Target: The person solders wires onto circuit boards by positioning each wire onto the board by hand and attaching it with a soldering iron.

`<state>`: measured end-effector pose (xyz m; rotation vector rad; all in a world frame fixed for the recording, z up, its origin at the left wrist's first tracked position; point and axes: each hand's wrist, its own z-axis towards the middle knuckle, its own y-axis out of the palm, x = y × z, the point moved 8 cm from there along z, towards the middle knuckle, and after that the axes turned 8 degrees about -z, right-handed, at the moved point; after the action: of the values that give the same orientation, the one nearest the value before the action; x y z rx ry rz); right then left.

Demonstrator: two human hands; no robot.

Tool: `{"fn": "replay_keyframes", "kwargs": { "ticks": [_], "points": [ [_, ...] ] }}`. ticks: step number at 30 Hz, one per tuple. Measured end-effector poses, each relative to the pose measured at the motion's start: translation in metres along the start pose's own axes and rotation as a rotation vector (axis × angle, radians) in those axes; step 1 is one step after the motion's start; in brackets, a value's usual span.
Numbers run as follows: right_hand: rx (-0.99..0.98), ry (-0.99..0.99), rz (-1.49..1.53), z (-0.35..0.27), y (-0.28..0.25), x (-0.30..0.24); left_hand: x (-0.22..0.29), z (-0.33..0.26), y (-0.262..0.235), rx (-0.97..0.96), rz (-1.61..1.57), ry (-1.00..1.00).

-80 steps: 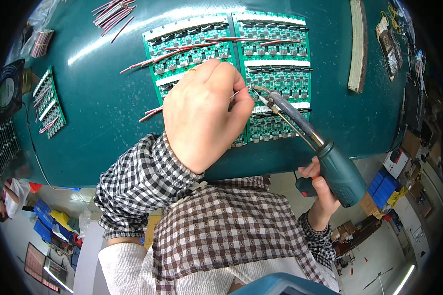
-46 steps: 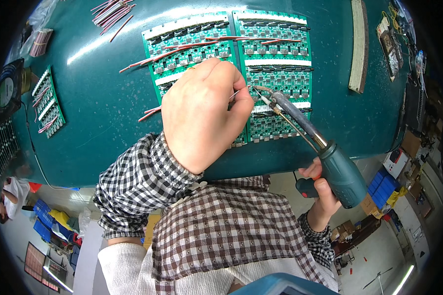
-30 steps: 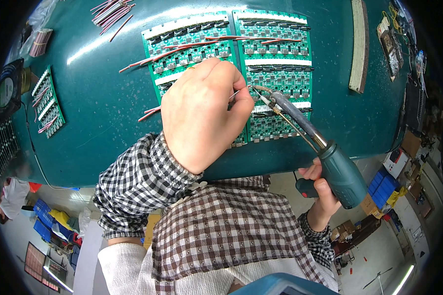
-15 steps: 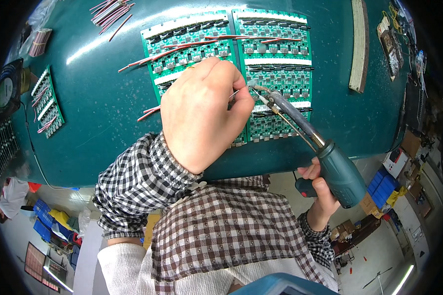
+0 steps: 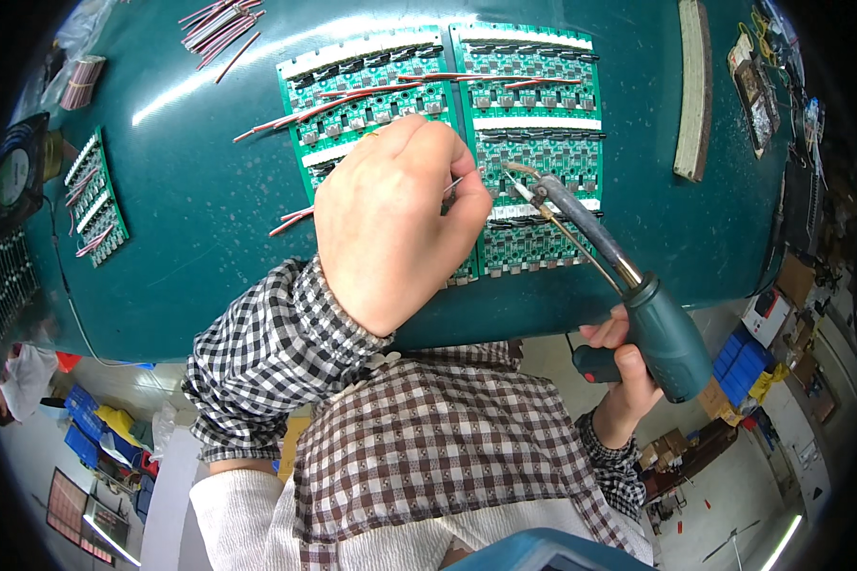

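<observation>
My left hand (image 5: pixel 395 224) is closed in a pinch over the left green circuit board panel (image 5: pixel 367 71). A thin wire (image 5: pixel 455 182) shows between its thumb and forefinger, its end pointing at the right circuit board panel (image 5: pixel 543 147). My right hand (image 5: pixel 627 373) grips a soldering gun (image 5: pixel 669 344) with a dark green body. The gun's bent tip and a thin feed tube beside it reach over the right panel, a little right of the left fingertips. Red and white wires (image 5: pixel 352 93) lie across both panels. My palm hides the lower part of the left panel.
A bundle of wires (image 5: pixel 221 33) lies at the far left, near another bundle (image 5: pixel 84 82). A smaller circuit board panel (image 5: pixel 95 200) sits at the left beside a round fan-like device (image 5: pixel 14 176). On the right are a long pale strip (image 5: pixel 692 90) and a worn block (image 5: pixel 754 90).
The soldering gun's tip has drawn back slightly to the right, away from the left fingertips. My left hand keeps its pinch almost in place.
</observation>
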<state>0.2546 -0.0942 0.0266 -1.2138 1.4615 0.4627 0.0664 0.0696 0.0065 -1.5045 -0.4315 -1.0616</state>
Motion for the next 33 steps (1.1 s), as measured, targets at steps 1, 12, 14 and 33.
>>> {"fn": "replay_keyframes", "kwargs": {
  "ticks": [1,12,14,33],
  "points": [
    [0.04,-0.005,0.015,0.0,-0.003,0.0,0.001,0.0,0.0,0.0,0.002,0.001],
    [-0.159,-0.019,0.636,0.018,0.021,0.012,0.008,-0.014,-0.029,-0.048,-0.625,-0.134],
    [-0.252,0.035,0.78,0.019,0.034,0.013,0.003,-0.01,-0.024,-0.077,-0.855,-0.315],
    [-0.317,0.03,0.993,0.012,0.054,0.01,0.001,-0.016,-0.005,-0.017,-1.299,-0.493]
  ]
}}
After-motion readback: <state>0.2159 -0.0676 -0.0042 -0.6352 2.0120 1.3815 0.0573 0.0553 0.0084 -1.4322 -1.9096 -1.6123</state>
